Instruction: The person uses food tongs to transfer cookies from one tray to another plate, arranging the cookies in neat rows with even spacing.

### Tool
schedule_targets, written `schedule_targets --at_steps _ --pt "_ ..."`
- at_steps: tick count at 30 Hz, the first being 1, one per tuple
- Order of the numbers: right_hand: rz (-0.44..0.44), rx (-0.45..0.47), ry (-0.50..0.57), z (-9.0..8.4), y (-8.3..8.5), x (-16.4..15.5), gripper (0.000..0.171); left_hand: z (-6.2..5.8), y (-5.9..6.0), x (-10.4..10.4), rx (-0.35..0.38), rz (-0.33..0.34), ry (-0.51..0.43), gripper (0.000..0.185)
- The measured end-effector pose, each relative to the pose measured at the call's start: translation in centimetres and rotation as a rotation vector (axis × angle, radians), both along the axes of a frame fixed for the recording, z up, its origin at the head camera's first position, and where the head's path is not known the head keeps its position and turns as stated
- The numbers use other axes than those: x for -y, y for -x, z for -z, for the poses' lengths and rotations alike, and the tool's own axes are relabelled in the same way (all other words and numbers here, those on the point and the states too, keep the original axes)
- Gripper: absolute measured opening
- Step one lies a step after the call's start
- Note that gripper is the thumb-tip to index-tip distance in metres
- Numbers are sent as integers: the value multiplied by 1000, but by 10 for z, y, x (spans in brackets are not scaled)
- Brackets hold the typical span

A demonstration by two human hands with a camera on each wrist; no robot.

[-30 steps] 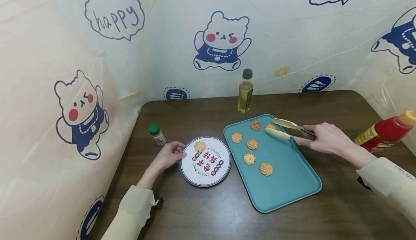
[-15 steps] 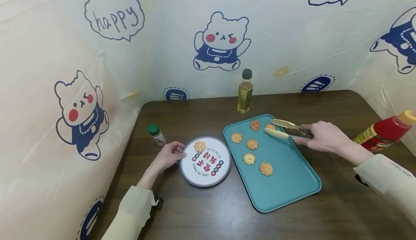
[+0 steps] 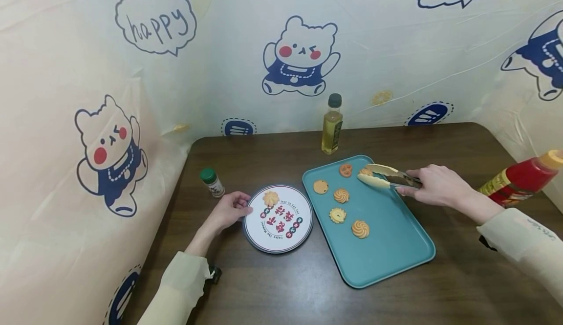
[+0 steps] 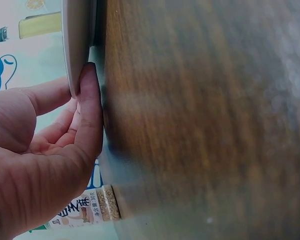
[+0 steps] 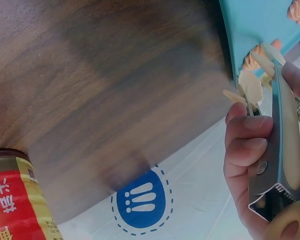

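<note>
tongs (image 3: 375, 181) shifted leftward, right hand (image 3: 435, 185) gripping them, left hand (image 3: 228, 211) pinching plate (image 3: 283, 247), bottle (image 3: 332, 132) behind tray (image 3: 391, 247)

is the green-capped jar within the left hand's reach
Probably yes: the jar stands beside the left hand with nothing between, though that hand would first have to release the plate.

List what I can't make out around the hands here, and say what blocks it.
Cookie between the tongs, head view: partly covered by them; whether they grip it is unclear.
Left hand, head view: fingertips under the plate are hidden by it.
Green jar cap, left wrist view: mostly behind that hand.
Red bottle, right wrist view: cut off by the left and bottom edges.
Yellow bottle's label, head view: print too small to read.
</note>
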State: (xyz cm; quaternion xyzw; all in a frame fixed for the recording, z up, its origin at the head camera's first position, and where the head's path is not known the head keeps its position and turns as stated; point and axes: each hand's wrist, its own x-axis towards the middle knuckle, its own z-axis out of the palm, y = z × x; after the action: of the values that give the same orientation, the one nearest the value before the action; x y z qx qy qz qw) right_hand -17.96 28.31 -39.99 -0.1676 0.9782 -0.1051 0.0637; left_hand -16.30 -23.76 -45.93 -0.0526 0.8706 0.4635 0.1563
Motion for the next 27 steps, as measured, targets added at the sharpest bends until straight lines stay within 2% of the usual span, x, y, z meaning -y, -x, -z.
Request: schedule_targets --at_steps 7,16,27 --pt "6 7 8 2 0 -1 77 1 1 1 -6 6 -2 32" --pt "9 -1 18 2 -1 -2 75 2 1 0 -4 1 2 32" --pt "-3 -37 39 -8 2 4 71 1 1 0 0 1 3 32"
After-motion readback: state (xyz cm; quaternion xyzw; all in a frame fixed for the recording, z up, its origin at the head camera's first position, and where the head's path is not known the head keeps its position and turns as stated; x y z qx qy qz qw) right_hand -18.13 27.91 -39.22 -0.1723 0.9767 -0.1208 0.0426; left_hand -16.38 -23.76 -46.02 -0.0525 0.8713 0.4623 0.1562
